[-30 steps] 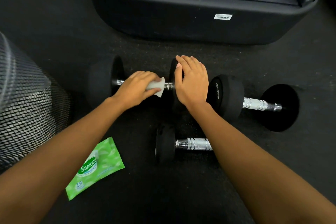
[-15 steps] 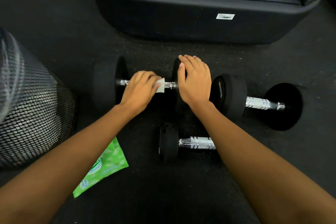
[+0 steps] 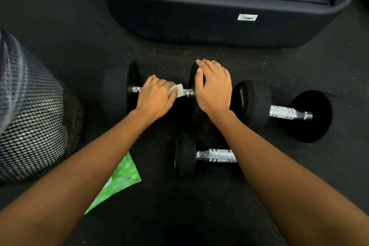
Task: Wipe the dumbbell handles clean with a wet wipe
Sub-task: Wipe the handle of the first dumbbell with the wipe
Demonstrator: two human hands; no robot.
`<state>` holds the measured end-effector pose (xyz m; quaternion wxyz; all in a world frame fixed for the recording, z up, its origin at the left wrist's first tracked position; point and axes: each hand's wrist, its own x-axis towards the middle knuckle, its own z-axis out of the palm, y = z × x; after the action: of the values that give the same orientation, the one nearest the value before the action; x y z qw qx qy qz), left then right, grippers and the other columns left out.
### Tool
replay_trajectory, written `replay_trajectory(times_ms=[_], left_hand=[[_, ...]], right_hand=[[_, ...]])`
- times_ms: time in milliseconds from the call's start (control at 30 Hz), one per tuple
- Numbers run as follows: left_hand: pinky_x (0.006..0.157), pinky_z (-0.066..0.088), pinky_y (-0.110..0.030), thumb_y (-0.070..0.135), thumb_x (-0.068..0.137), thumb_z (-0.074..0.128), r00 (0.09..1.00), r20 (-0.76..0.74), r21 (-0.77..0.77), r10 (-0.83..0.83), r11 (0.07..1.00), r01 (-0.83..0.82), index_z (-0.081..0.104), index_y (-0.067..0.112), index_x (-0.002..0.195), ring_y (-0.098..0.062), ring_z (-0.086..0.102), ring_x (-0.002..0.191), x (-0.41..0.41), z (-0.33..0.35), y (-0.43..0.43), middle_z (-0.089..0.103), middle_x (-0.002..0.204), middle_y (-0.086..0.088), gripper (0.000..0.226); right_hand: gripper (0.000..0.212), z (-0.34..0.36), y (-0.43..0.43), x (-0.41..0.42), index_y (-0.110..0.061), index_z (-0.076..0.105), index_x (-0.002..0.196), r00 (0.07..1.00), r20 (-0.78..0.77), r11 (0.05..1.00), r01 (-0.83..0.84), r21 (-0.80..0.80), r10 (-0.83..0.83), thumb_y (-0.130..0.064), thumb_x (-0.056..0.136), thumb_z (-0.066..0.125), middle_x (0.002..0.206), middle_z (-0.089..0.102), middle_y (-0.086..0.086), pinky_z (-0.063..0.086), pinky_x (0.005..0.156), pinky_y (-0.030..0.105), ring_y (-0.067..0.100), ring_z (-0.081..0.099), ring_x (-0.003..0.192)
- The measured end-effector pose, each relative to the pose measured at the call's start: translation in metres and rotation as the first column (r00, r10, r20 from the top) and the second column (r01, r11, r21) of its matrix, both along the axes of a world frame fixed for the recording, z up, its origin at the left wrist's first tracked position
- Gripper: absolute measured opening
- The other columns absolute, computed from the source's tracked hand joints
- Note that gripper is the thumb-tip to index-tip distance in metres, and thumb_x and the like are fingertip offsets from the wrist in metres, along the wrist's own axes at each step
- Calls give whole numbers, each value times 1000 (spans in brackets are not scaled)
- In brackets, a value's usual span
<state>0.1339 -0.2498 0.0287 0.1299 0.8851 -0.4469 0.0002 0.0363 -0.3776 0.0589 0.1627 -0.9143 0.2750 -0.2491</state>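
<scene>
Three black dumbbells with chrome handles lie on the dark floor. On the far left dumbbell (image 3: 117, 88), my left hand (image 3: 155, 99) grips a white wet wipe (image 3: 177, 91) wrapped round the handle. My right hand (image 3: 214, 88) lies flat with straight fingers on that dumbbell's right weight. A second dumbbell (image 3: 287, 113) lies to the right, its handle bare. The third, smaller dumbbell (image 3: 209, 156) lies nearest me, its right end hidden under my right forearm.
A green wet-wipe pack (image 3: 119, 179) lies on the floor under my left forearm. A black mesh bin (image 3: 34, 122) stands at the left. The base of a large black machine (image 3: 219, 22) fills the far side.
My left hand has slid the wipe along the handle a little toward the left weight. My right hand has stayed on the right weight.
</scene>
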Motion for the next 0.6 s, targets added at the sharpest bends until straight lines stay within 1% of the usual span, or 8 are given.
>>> replay_trajectory(times_ms=[133, 233, 300, 333, 400, 467, 533, 600], left_hand=[[97, 32, -36, 29, 98, 34, 1000, 0, 91, 11, 996, -11, 67, 8, 96, -29, 59, 91, -9, 5, -23, 69, 92, -13, 40], [99, 32, -35, 29, 98, 34, 994, -72, 43, -86, 995, 90, 63, 12, 108, -25, 58, 96, -9, 4, -24, 68, 101, -8, 36], [101, 30, -35, 29, 99, 33, 988, -106, 42, -109, 993, 114, 60, 13, 116, -24, 57, 103, -3, 7, -18, 67, 108, -8, 36], [100, 31, -36, 29, 99, 32, 990, -105, 84, -97, 991, 106, 61, 12, 114, -25, 58, 101, 0, 11, -18, 67, 107, -9, 37], [94, 33, -36, 29, 99, 29, 990, -139, 213, -31, 975, 61, 64, 10, 100, -26, 59, 94, 5, 20, -24, 67, 99, -10, 40], [92, 35, -37, 28, 100, 27, 980, -197, 320, 13, 946, 52, 63, 10, 94, -26, 58, 94, 3, 31, -35, 65, 98, -10, 41], [93, 38, -39, 26, 101, 28, 973, -231, 351, 13, 934, 71, 62, 10, 99, -27, 58, 98, -3, 35, -45, 63, 101, -10, 38], [95, 36, -38, 26, 101, 28, 959, -284, 302, -8, 948, 97, 59, 10, 104, -27, 56, 102, -4, 31, -44, 63, 108, -11, 36]], right_hand=[[50, 0, 0, 1, -13, 58, 125, 1000, 0, 1000, 5, -11, -5, -33, 93, 24, 127, 59, 3, 29, 108, 37, 20, 46, 126], [51, 0, 0, 1, -13, 58, 125, 1000, 3, 1000, 1, -9, -1, -33, 93, 24, 127, 59, 4, 30, 107, 38, 20, 46, 126], [51, -1, 0, 0, -13, 58, 125, 1000, 2, 1000, -1, -10, 1, -33, 93, 24, 128, 59, 3, 30, 108, 38, 20, 46, 126], [51, -1, 0, 0, -14, 58, 126, 1000, 0, 1000, 0, -13, 0, -33, 94, 24, 128, 59, 3, 30, 108, 38, 20, 45, 126], [51, -1, 0, 0, -14, 57, 126, 1000, -2, 1000, 5, -12, -5, -33, 94, 24, 128, 58, 3, 30, 108, 38, 20, 45, 127], [51, 0, 0, 0, -14, 57, 126, 1000, -6, 1000, 4, -11, -4, -34, 93, 23, 129, 58, 3, 29, 108, 39, 20, 45, 127], [51, 0, 0, 0, -15, 57, 126, 1000, -8, 1000, 4, -8, -4, -34, 93, 23, 129, 58, 3, 29, 108, 38, 19, 44, 127], [52, 0, -1, 1, -15, 57, 126, 1000, -10, 1000, 4, -4, -4, -35, 93, 23, 129, 58, 2, 28, 108, 38, 19, 44, 127]])
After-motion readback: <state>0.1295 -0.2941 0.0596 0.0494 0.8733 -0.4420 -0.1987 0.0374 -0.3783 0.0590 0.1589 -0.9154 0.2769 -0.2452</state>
